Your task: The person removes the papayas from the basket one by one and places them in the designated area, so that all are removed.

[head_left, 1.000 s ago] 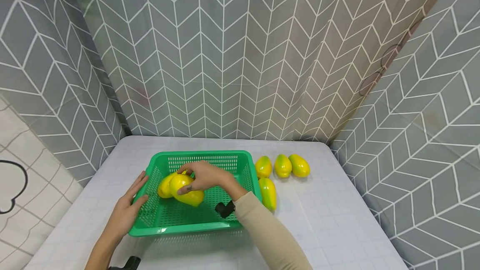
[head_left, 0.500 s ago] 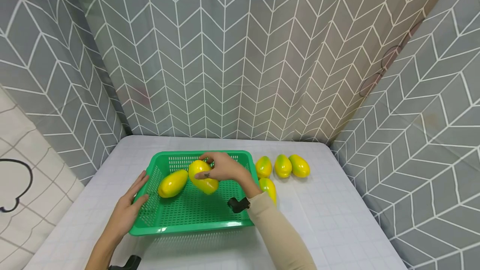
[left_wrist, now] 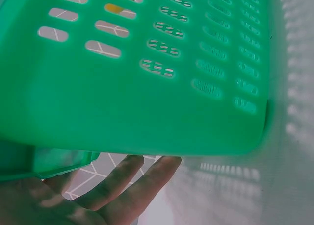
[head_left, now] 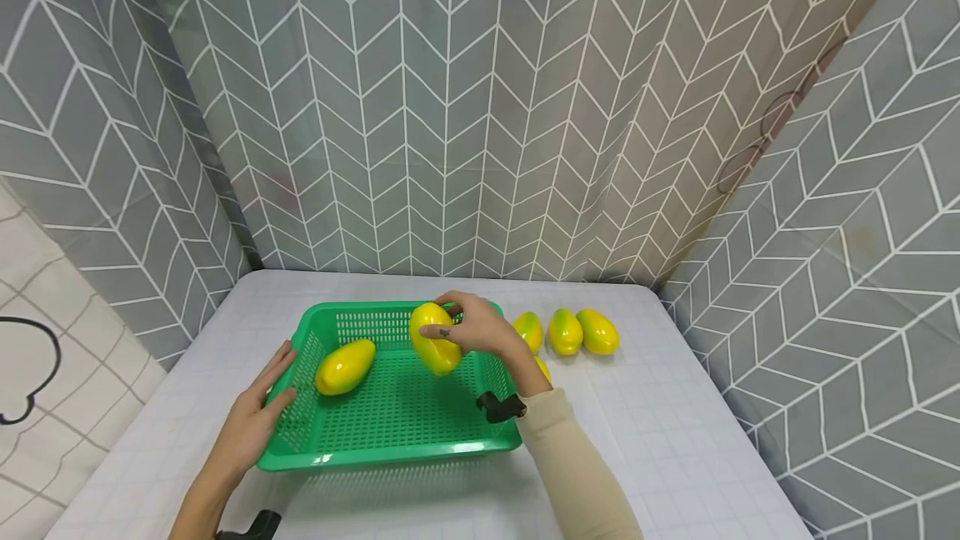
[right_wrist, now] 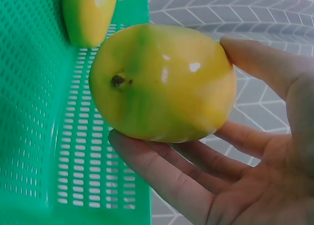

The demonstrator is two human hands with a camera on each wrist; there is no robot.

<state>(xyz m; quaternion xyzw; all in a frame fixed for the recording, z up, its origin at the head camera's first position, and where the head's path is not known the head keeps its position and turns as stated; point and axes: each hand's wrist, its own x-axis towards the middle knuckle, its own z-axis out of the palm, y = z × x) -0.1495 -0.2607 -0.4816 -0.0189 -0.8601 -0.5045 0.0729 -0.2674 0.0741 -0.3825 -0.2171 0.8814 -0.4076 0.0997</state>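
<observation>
A yellow mango [head_left: 431, 352] with green patches is held above the right part of the green plastic basket [head_left: 390, 456]. My right hand [head_left: 483, 327] grips it between thumb and fingers; the right wrist view shows its stem end [right_wrist: 117, 80]. Another mango [head_left: 345, 367] lies inside the basket at the left. My left hand [head_left: 251, 423] rests against the basket's left rim, and in the left wrist view its straight fingers [left_wrist: 147, 186] lie along the outside of the green wall [left_wrist: 122, 107].
Several more mangoes lie on the white table [head_left: 637, 440] right of the basket, among them one mango [head_left: 565, 332] in the back row. Another is mostly hidden behind my right forearm. Patterned grey curtains [head_left: 450, 148] stand behind and at the sides.
My right hand has lifted the mango from beside the other one and carried it right and away from me across the basket. My left hand has stayed in place.
</observation>
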